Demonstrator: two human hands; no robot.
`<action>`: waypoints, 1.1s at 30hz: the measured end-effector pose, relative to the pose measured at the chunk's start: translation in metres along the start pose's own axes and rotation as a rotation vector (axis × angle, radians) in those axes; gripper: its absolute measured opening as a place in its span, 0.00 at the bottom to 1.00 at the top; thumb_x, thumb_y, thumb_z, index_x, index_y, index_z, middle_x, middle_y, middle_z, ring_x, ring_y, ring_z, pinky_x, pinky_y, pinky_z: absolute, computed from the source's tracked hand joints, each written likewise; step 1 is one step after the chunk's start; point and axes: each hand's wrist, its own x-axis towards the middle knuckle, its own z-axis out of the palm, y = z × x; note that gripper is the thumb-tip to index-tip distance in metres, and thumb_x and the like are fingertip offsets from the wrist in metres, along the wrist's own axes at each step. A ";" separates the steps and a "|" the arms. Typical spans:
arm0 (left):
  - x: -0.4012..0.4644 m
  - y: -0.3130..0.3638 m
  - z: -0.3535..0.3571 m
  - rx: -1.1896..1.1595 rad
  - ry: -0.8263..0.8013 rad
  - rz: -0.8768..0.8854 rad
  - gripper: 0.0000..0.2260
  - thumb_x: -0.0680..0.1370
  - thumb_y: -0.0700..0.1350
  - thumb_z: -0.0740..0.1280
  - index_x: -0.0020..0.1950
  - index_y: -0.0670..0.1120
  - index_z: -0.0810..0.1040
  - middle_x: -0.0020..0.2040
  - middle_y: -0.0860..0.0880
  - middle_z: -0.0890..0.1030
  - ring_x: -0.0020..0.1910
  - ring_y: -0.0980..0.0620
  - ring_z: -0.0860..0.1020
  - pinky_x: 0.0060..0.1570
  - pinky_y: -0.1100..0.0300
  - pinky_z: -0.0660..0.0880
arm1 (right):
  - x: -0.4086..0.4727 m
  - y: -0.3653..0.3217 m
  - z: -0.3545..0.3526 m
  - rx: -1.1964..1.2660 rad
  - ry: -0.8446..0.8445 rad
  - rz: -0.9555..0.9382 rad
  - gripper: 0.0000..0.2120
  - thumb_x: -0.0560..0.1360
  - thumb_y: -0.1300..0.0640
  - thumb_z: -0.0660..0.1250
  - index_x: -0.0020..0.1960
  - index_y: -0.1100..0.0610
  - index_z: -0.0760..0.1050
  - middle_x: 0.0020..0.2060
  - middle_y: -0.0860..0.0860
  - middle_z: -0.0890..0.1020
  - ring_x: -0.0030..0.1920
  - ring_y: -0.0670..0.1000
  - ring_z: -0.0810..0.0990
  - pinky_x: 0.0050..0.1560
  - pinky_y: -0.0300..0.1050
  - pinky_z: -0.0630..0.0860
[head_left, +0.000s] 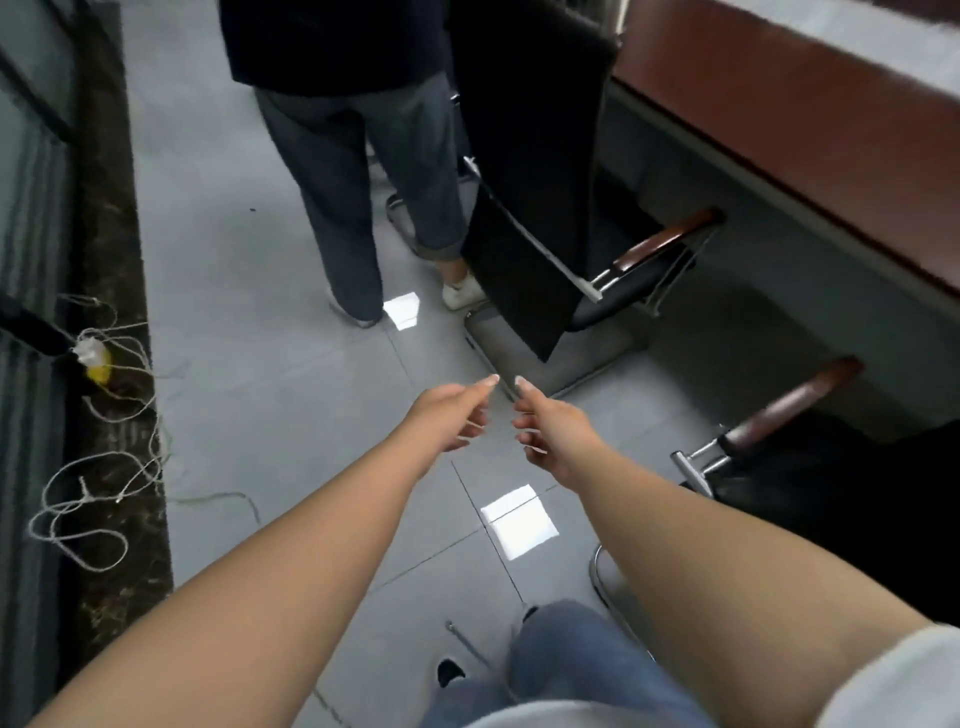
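left hand (451, 417): loosely curled, empty | right hand (551, 428): loosely curled, empty

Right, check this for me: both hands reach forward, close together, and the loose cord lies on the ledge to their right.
Wrong side. The head view shows the cord on the ledge to their left; the left hand and right hand do reach forward, close together.

We see soft, even indoor light from above; two white glare patches (519, 521) shine on the grey floor (260, 322). The left hand (451, 417) and right hand (557, 432) look sharp, while frame edges bend and the desk (831, 135) smears.
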 end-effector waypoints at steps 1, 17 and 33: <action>0.012 0.011 0.003 0.026 -0.030 0.011 0.15 0.77 0.57 0.63 0.41 0.46 0.76 0.40 0.49 0.79 0.38 0.53 0.77 0.41 0.62 0.73 | 0.008 -0.008 -0.004 0.028 0.032 -0.002 0.15 0.74 0.43 0.66 0.42 0.57 0.76 0.32 0.50 0.74 0.30 0.47 0.70 0.32 0.38 0.68; 0.207 0.197 0.151 0.266 -0.437 0.078 0.16 0.76 0.58 0.64 0.41 0.46 0.78 0.39 0.48 0.82 0.37 0.52 0.78 0.51 0.56 0.74 | 0.159 -0.173 -0.139 0.504 0.413 -0.104 0.15 0.75 0.46 0.66 0.38 0.57 0.75 0.28 0.50 0.72 0.27 0.46 0.66 0.27 0.36 0.62; 0.275 0.181 0.450 0.819 -1.022 -0.103 0.15 0.76 0.58 0.64 0.40 0.46 0.75 0.35 0.50 0.78 0.32 0.55 0.74 0.36 0.65 0.70 | 0.181 -0.059 -0.338 0.924 1.084 0.241 0.14 0.74 0.44 0.66 0.43 0.56 0.78 0.38 0.50 0.79 0.36 0.46 0.76 0.36 0.38 0.71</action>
